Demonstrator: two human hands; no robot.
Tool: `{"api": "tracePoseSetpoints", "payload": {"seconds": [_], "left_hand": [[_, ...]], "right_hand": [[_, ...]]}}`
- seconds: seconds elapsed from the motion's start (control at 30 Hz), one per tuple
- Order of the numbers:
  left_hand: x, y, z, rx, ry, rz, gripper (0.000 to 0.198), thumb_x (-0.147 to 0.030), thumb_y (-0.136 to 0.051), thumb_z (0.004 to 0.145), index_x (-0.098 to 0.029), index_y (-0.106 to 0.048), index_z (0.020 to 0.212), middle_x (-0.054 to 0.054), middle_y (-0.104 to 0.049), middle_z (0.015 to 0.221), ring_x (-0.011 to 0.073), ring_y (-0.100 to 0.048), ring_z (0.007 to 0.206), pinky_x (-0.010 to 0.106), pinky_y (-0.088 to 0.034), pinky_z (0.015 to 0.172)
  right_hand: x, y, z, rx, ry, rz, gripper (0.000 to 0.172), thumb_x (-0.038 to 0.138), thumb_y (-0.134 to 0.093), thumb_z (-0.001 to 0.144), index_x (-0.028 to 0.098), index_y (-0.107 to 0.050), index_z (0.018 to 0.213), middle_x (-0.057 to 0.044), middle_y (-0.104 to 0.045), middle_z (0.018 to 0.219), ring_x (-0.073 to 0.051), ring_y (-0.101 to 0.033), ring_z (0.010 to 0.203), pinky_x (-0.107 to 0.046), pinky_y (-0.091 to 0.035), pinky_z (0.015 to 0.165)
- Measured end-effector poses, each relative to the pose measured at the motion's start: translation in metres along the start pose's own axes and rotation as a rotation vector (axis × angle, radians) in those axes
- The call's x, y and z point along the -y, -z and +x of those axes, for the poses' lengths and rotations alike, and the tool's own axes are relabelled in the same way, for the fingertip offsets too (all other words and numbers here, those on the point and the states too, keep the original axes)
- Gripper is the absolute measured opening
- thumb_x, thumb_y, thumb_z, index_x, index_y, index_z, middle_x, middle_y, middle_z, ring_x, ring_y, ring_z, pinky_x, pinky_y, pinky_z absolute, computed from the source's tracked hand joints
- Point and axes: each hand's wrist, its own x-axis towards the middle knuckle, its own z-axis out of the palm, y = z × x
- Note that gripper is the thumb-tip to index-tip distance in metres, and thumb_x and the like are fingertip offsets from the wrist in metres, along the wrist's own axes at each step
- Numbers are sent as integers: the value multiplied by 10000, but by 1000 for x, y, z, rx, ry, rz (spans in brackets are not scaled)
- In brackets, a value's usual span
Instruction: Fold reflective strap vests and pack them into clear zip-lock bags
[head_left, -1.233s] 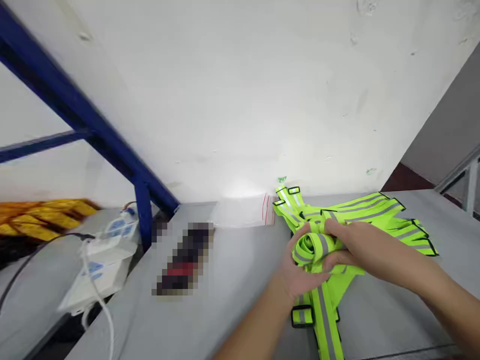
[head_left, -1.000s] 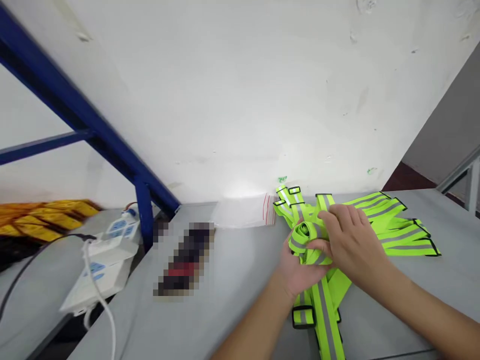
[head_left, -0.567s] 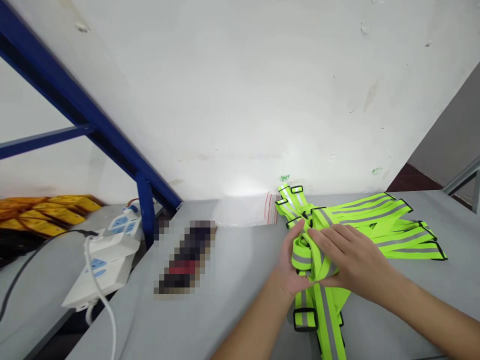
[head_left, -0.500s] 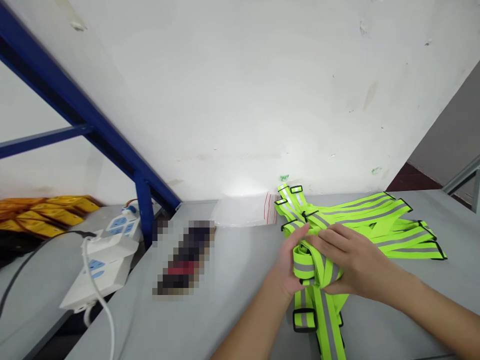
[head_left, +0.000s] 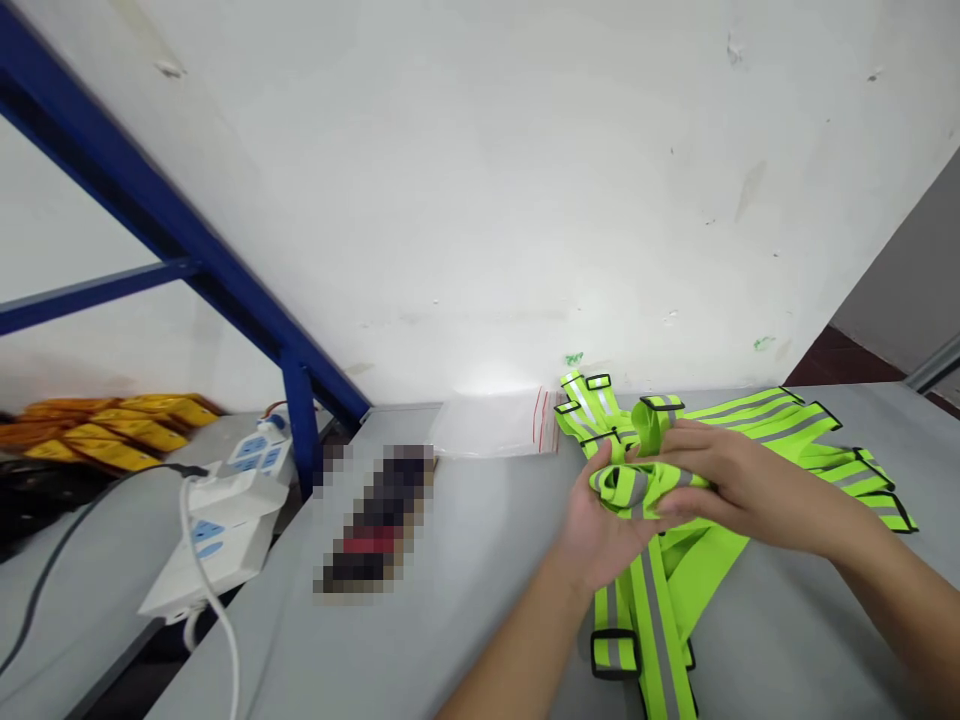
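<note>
Left hand (head_left: 589, 530) cups, right hand (head_left: 750, 490) pinches, a rolled lime-yellow, grey-striped fabric strap (head_left: 631, 488) over the grey tabletop (head_left: 487, 560), near its back edge. Probably light, soft, springy; best held around the coil's sides.

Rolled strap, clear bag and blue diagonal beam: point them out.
Rolled strap (head_left: 639, 488): head view, on the middle of the roll.
Clear bag (head_left: 487, 425): head view, on the plastic left of its red lines.
Blue diagonal beam (head_left: 232, 288): head view, on its lower half.
</note>
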Motion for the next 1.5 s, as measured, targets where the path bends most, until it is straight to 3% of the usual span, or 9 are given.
{"api": "tracePoseSetpoints", "payload": {"seconds": [0.23,0.37,0.43,0.63,0.73,0.9,1.07,1.23,1.5], "left_hand": [[0,-1,-5,65,-202,156,792,-779,-420,760,-208,-569,1289,119,-582,1309,315,-530,1179,426,-446,921],[4,5,-1,-1,-195,280,475,-481,-704,762,-170,-660,1118,102,-688,1099,265,-633,999,384,-478,870],[5,7,3,-103,-209,292,240,-312,-712,783,-157,-691,965,60,-715,922,200,-656,838,321,-502,770],[-1,6,4,-200,-186,230,154,-270,-615,838,-141,-682,790,0,-640,584,139,-592,552,271,-466,648],[-7,2,0,-43,-179,258,356,-452,-573,860,-149,-690,1006,70,-726,887,190,-644,699,324,-471,757],[-10,0,0,142,-135,239,647,-645,-396,877,-205,-531,1331,105,-582,1328,276,-543,1176,364,-422,925],[-11,13,4,64,18,126,490,-441,-409,902,-143,-612,1234,127,-666,1201,314,-565,1171,454,-390,980],[-23,27,1,26,201,189,407,-393,-477,876,-138,-662,1133,123,-717,1074,301,-649,1026,519,-406,965],[-30,17,-3,-175,169,440,309,-315,-577,816,-138,-708,1033,95,-745,827,277,-690,848,399,-504,795]], "right_hand": [[-15,-15,18,-342,-70,-178,354,404,-397,989,213,-569,1233,-73,-633,949,-178,-585,746,-285,-447,607],[-12,-28,27,-646,2,-625,290,290,-450,974,186,-637,1170,-83,-560,830,-189,-504,707,-302,-380,593],[-9,-36,29,-697,32,-723,260,200,-473,953,171,-644,1147,-77,-568,806,-188,-500,706,-316,-384,620],[-7,-56,25,-583,70,-691,542,443,-497,923,64,-486,1312,-197,-588,1133,-313,-534,1033,-425,-473,824],[-17,-58,18,-570,36,-707,601,463,-503,919,99,-402,1386,-192,-578,1187,-301,-565,1027,-378,-510,743],[-36,-60,4,-635,56,-717,588,402,-505,929,128,-355,1426,-156,-617,1141,-264,-609,963,-315,-521,647],[-48,-59,-3,-762,281,-722,523,382,-471,956,167,-388,1425,-117,-656,1022,-256,-631,986,-333,-538,755],[-45,-57,-8,-746,486,-811,321,234,-543,917,133,-619,1212,-79,-689,939,-250,-633,1003,-312,-515,643],[-37,-56,-14,-661,503,-870,299,132,-559,879,209,-668,1146,-36,-691,1035,-224,-622,1079,-278,-444,576]]}}
